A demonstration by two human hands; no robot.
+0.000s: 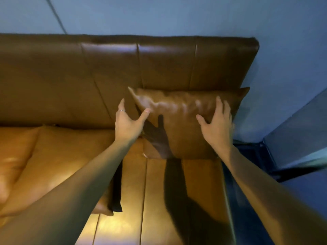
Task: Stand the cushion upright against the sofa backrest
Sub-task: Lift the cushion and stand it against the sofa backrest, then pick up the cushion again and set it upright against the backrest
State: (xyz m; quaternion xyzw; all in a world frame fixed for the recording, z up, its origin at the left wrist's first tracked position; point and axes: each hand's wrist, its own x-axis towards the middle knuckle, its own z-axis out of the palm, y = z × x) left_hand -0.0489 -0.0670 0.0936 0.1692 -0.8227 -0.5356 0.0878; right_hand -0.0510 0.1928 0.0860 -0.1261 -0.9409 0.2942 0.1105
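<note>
A brown leather cushion (178, 121) stands upright on the sofa seat (159, 191), leaning on the brown backrest (109, 68) at the sofa's right end. My left hand (127, 124) is at the cushion's left edge, fingers spread, thumb touching the front face near the top left corner. My right hand (216, 121) lies flat on the cushion's right part, fingers spread toward its top edge. Neither hand closes around the cushion.
A second, lighter tan cushion (44, 167) lies flat on the seat at the left, under my left forearm. A blue wall (177, 15) rises behind the sofa. Dark blue floor (251, 174) and a blue ledge lie to the right of the sofa.
</note>
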